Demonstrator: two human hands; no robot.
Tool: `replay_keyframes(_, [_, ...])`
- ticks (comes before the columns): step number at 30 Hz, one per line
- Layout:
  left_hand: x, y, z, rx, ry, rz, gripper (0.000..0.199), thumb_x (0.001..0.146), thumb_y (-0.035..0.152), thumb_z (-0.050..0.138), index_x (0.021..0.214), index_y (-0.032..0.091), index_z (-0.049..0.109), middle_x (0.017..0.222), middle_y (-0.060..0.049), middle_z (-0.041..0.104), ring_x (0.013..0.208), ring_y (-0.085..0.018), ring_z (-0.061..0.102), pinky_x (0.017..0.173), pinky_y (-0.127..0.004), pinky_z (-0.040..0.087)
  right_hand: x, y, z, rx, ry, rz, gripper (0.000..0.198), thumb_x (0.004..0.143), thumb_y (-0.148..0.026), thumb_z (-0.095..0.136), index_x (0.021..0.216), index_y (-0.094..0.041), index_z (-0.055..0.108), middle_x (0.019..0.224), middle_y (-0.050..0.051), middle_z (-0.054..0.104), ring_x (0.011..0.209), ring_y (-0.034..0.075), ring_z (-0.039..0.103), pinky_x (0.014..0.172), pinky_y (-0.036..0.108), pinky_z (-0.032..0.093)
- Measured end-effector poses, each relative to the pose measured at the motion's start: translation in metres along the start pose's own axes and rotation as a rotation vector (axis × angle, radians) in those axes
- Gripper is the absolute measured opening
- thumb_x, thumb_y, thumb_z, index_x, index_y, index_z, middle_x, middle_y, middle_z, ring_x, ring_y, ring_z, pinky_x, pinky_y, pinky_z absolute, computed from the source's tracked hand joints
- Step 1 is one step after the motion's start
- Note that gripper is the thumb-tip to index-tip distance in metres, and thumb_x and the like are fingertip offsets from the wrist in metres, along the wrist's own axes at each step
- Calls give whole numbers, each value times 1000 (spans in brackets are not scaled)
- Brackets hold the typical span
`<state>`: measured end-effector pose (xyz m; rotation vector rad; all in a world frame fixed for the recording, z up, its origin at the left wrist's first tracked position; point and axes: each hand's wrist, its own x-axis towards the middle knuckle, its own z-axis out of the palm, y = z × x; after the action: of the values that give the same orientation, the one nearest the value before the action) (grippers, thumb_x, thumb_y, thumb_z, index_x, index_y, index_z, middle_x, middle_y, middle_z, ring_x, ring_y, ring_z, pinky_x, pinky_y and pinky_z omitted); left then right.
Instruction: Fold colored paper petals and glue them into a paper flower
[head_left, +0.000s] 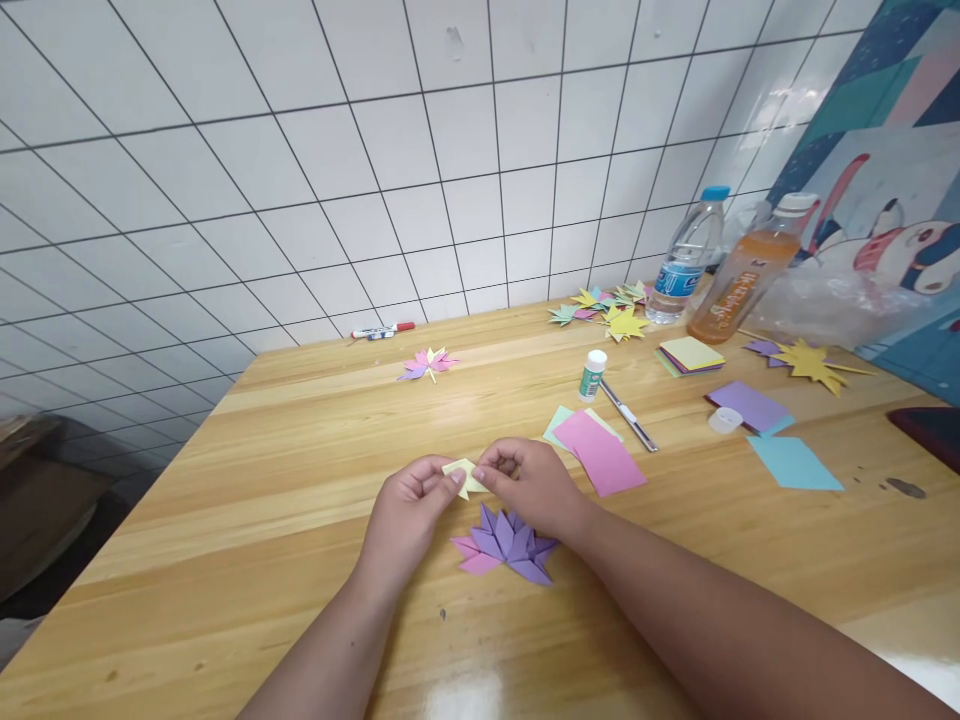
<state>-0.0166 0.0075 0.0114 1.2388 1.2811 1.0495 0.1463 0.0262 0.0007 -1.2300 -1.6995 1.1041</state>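
Between my two hands is a small folded piece of pale yellow paper. My left hand pinches its left side between thumb and fingers. On its right side, the thumb and fingers of my right hand are closed on the same paper. Just below, on the table, lies a folded paper flower with pointed purple petals and pink ones at its left. My right wrist passes close to its right edge. Loose pink paper sheets lie to the right of my right hand, over pale green and yellow ones.
A glue stick stands beside a pen. Farther right are a paper stack, purple sheets, a blue sheet, a water bottle and an orange drink bottle. Markers and a paper leaf lie near the tiled wall.
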Motion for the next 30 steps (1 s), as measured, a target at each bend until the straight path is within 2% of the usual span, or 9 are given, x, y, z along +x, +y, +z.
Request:
replay_keyframes(5, [0,0,0,170,-36,78,20,72,37,65,70,17,64,66,-2,66,61,-15,58,58,-23,43,1,0,-3,-205,-11,-132,7,76,-20,60,70,-19,63,68,-1,61,63,11,52,57,22,35])
replay_keyframes(9, [3,-3,-4,262,-16,114,20,71,37,65,75,18,68,71,-3,69,66,-18,60,62,-25,45,2,-2,-7,-313,46,-183,5,75,-19,61,71,-20,63,73,0,61,69,13,53,62,24,35])
replay_keyframes(14, [7,-9,-6,118,43,57,25,68,40,69,77,17,69,76,-6,71,70,-19,63,66,-27,47,5,0,-6,-143,88,-133,12,80,-29,57,74,-20,63,77,0,63,72,13,55,62,23,38])
replay_keyframes(17, [6,-7,-4,87,-14,16,26,66,40,72,77,17,70,74,-6,72,70,-20,64,68,-28,48,7,4,-4,-79,96,-90,14,80,-25,54,71,-18,61,71,-1,60,67,12,54,60,22,38])
replay_keyframes(19, [4,-4,-2,81,-58,-16,26,64,40,73,75,16,71,71,-6,72,70,-20,64,68,-29,48,8,5,-5,-81,111,-118,12,79,-21,53,70,-18,59,69,-1,58,67,12,53,60,22,38])
replay_keyframes(21, [3,-1,-1,66,-44,-32,25,64,39,73,72,16,71,69,-7,72,68,-20,64,66,-28,47,9,4,-6,-61,121,-152,11,80,-21,52,71,-18,58,71,-1,57,69,13,52,62,23,38])
replay_keyframes(25, [4,-1,-2,-32,80,3,24,67,38,71,73,15,71,69,-6,71,64,-15,60,58,-23,42,8,0,-5,187,105,-93,21,85,-34,48,94,-19,59,88,2,61,79,14,55,67,24,42])
replay_keyframes(27, [5,-3,-2,-104,104,29,23,69,38,71,76,15,70,68,-5,70,65,-15,60,57,-21,41,6,0,-1,249,61,-68,27,81,-37,55,100,-19,56,93,3,61,81,14,56,66,23,42])
replay_keyframes(30, [4,-6,2,-144,68,46,23,69,37,70,74,15,67,67,-3,67,62,-13,58,56,-21,41,3,1,5,186,13,-99,23,72,-34,65,88,-19,57,79,-1,60,71,12,54,60,21,40])
